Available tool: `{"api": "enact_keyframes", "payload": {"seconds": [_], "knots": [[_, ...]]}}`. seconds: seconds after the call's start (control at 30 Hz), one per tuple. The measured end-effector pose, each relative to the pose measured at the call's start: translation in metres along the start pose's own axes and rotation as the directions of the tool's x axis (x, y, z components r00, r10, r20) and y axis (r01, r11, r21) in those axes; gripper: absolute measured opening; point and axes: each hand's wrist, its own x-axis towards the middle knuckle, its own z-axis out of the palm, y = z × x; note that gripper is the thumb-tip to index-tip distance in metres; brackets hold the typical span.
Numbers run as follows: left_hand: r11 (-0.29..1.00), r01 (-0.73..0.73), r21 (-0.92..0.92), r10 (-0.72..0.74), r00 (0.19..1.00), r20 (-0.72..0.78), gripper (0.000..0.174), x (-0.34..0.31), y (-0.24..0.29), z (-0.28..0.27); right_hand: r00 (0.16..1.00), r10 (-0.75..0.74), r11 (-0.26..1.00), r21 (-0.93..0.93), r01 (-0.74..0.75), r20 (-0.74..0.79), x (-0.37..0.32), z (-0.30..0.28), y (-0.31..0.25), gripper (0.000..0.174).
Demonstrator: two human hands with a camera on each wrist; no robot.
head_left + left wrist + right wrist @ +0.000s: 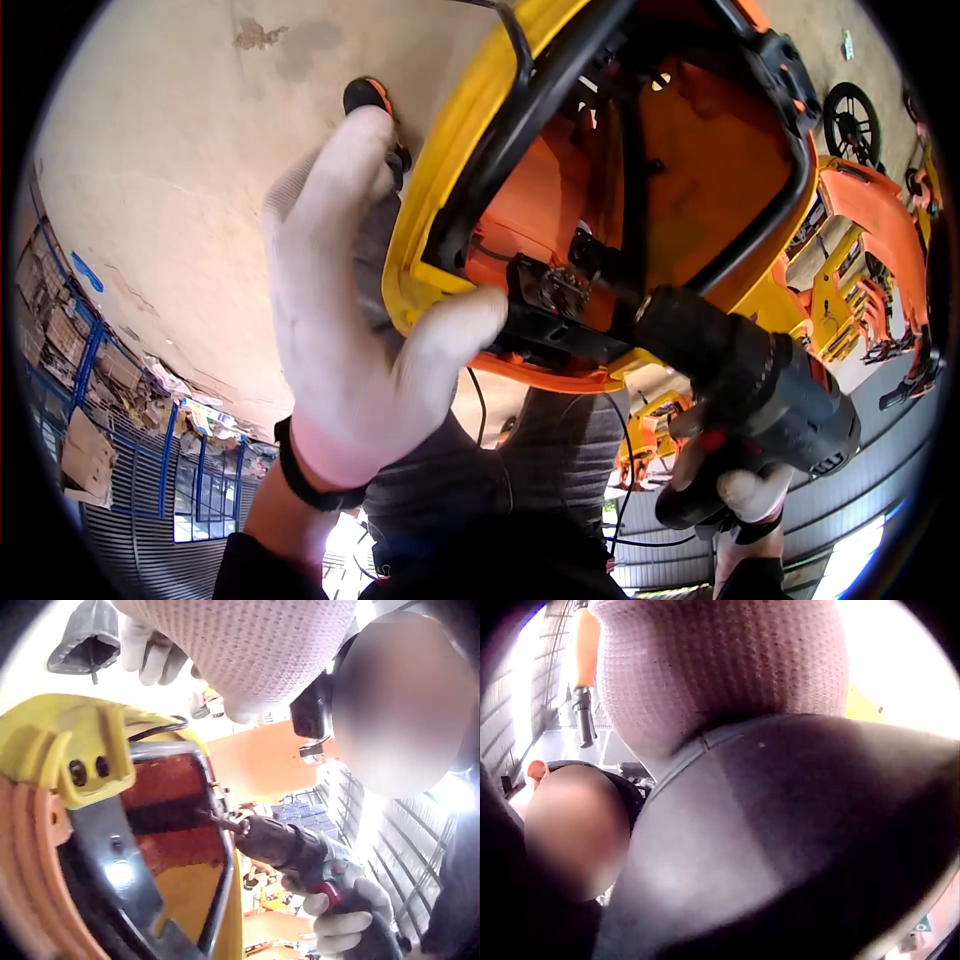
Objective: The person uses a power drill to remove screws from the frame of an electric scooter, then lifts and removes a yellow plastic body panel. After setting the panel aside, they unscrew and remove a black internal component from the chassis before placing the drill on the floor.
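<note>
A yellow and orange vehicle shell (440,190) with a black inner frame fills the middle of the head view. My left hand (335,290), in a white knit glove, is beside its yellow edge, fingers extended and thumb tip close to a black bracket (570,332). In my gloved right hand (755,490) I grip a black cordless drill (765,390) by its handle. Its chuck points toward the shell's lower opening. From the left wrist, the thin drill bit (217,818) shows against the frame. A large dark surface (780,817) covers much of the right wrist view.
More orange and yellow vehicle bodies (875,235) stand to the right, near a black wheel (851,124). Blue racks (85,365) with cardboard line the left side. A thin black cable (627,450) hangs by my legs. Concrete floor (190,180) spreads beyond the left hand.
</note>
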Motion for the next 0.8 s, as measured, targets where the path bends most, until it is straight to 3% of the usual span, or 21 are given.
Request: {"api": "enact_keyframes", "payload": {"seconds": [0.03, 0.07, 0.13, 0.17, 0.2, 0.27, 0.3, 0.33, 0.47, 0.5, 0.53, 0.6, 0.67, 0.7, 0.73, 0.8], "knots": [[0.997, 0.036, -0.068, -0.032, 0.998, 0.059, 0.081, -0.005, 0.012, -0.008, 1.0, -0.018, 1.0, 0.005, 0.018, 0.008, -0.004, -0.001, 0.006, 0.086], [0.976, -0.046, -0.214, 0.073, 0.99, 0.119, 0.084, -0.009, 0.009, -0.011, 0.998, -0.036, 0.999, 0.023, 0.035, 0.058, -0.008, -0.001, 0.012, 0.084], [0.851, 0.352, -0.389, -0.206, 0.906, 0.369, 0.083, -0.017, 0.035, -0.026, 0.985, -0.08, 0.995, 0.066, 0.071, 0.153, -0.015, 0.002, 0.026, 0.079], [0.77, 0.447, -0.455, -0.245, 0.866, 0.436, 0.08, -0.018, 0.035, -0.03, 0.975, -0.107, 0.992, 0.092, 0.091, 0.195, -0.018, 0.007, 0.034, 0.077], [0.745, 0.437, -0.505, -0.207, 0.87, 0.447, 0.062, -0.022, 0.03, -0.03, 0.962, -0.142, 0.986, 0.119, 0.116, 0.233, -0.019, 0.012, 0.042, 0.075], [0.747, 0.496, -0.443, -0.199, 0.803, 0.562, 0.04, -0.017, 0.03, -0.043, 0.965, -0.199, 0.971, 0.168, 0.171, 0.172, -0.019, 0.035, 0.055, 0.075], [0.734, 0.474, -0.486, -0.153, 0.813, 0.562, 0.026, -0.018, 0.022, -0.045, 0.956, -0.237, 0.957, 0.209, 0.2, 0.172, -0.02, 0.047, 0.061, 0.075], [0.73, 0.522, -0.441, -0.166, 0.761, 0.627, 0.024, -0.015, 0.023, -0.056, 0.946, -0.279, 0.94, 0.248, 0.233, 0.166, -0.027, 0.06, 0.066, 0.075], [0.736, 0.553, -0.389, -0.136, 0.684, 0.716, 0.018, -0.013, 0.003, -0.084, 0.962, -0.274, 0.918, 0.296, 0.265, -0.01, -0.047, 0.124, 0.091, 0.072], [0.755, 0.532, -0.383, -0.117, 0.684, 0.72, 0.018, -0.015, -0.004, -0.093, 0.967, -0.238, 0.904, 0.385, 0.185, 0.094, -0.054, 0.125, 0.098, 0.063], [0.777, 0.503, -0.378, -0.093, 0.686, 0.721, 0.018, -0.017, -0.01, -0.101, 0.942, -0.334, 0.882, 0.341, 0.327, -0.038, -0.053, 0.137, 0.119, 0.065], [0.838, 0.414, -0.356, -0.055, 0.713, 0.699, 0.017, -0.021, -0.013, -0.116, 0.957, -0.284, 0.874, 0.427, 0.233, 0.059, -0.053, 0.157, 0.108, 0.07], [0.844, 0.402, -0.355, -0.087, 0.756, 0.649, 0.015, -0.022, -0.019, -0.125, 0.95, -0.313, 0.851, 0.442, 0.283, -0.005, -0.053, 0.181, 0.105, 0.069], [0.946, 0.23, -0.228, -0.069, 0.832, 0.551, 0.015, -0.021, -0.028, -0.129, 0.948, -0.311, 0.842, 0.442, 0.31, -0.074, -0.054, 0.191, 0.104, 0.07], [0.956, 0.242, -0.168, -0.123, 0.845, 0.52, 0.015, -0.018, -0.03, -0.137, 0.941, -0.317, 0.823, 0.457, 0.337, -0.122, -0.054, 0.195, 0.11, 0.068], [0.89, 0.381, -0.251, -0.235, 0.854, 0.463, 0.016, -0.02, -0.057, -0.148, 0.919, -0.354, 0.781, 0.485, 0.393, -0.174, -0.057, 0.199, 0.116, 0.066]]}}
